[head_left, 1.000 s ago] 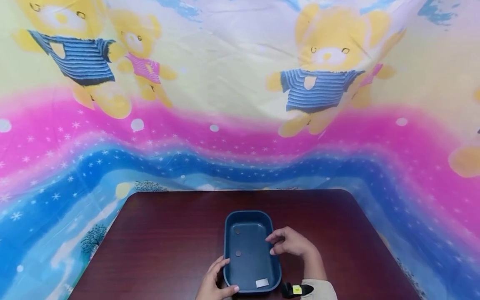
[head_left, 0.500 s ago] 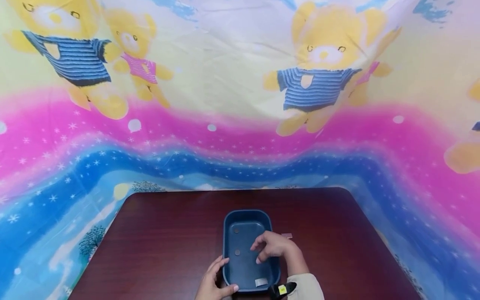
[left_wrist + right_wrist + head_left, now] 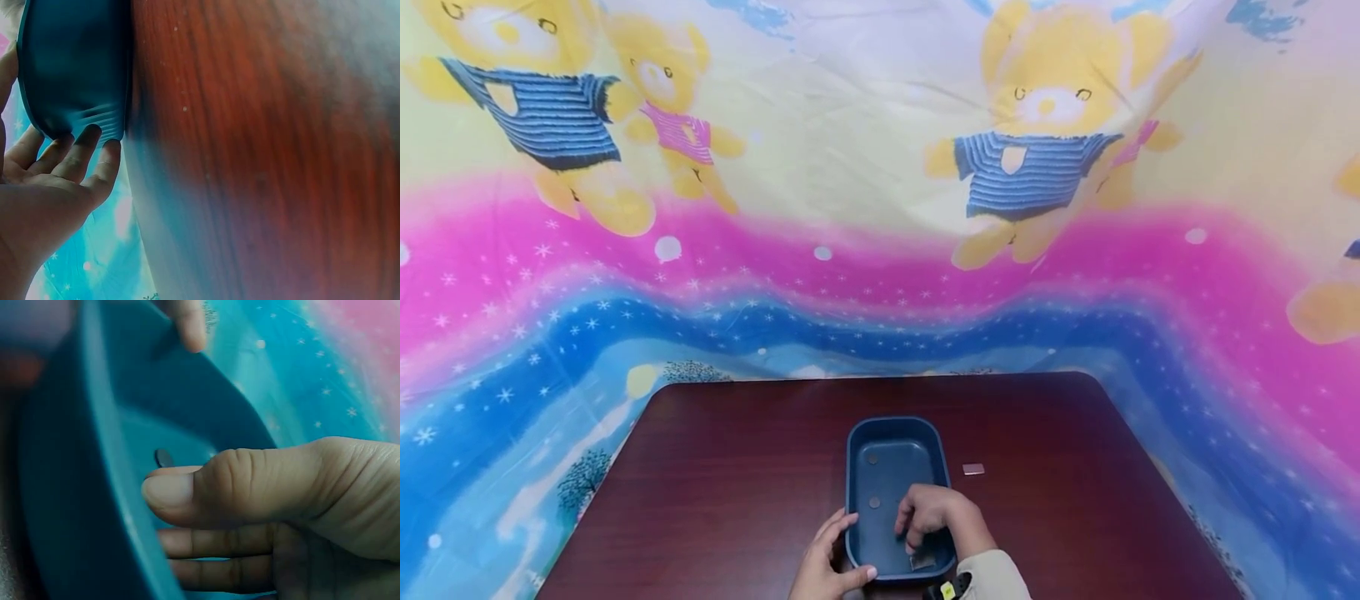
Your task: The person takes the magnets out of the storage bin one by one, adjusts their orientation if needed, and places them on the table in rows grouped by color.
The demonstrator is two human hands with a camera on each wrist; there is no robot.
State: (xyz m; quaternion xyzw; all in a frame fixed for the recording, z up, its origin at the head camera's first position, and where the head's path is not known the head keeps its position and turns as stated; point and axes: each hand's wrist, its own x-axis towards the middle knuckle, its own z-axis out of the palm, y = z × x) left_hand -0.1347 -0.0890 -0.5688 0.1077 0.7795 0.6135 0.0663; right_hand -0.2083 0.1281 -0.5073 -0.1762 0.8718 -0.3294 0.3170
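A dark blue rectangular tray point(image 3: 852, 467) sits on the table, with two small coin-like discs inside: one farther off point(image 3: 872, 458) and one nearer point(image 3: 874, 502). A small flat rectangular piece point(image 3: 922, 562) lies at the tray's near end. My left hand point(image 3: 829, 560) holds the tray's near left corner, fingers against the outer side point(image 3: 94, 119) and thumb at the near rim. Inside the tray, my right hand point(image 3: 931, 512) reaches down with fingertips close to the rectangular piece; contact is unclear. In the right wrist view a dark disc point(image 3: 164, 457) shows beyond the thumb.
Another small flat rectangular piece point(image 3: 973, 469) lies on the dark red-brown table point(image 3: 737, 467), right of the tray. Behind and around the table hangs a cloth point(image 3: 880, 292) printed with bears. A black strap device point(image 3: 947, 590) is on my right wrist.
My right hand has moved from the tray's right rim, leftward and then toward its near end, down over the rectangular piece there. The piece on the table has come into view. My left hand stays put.
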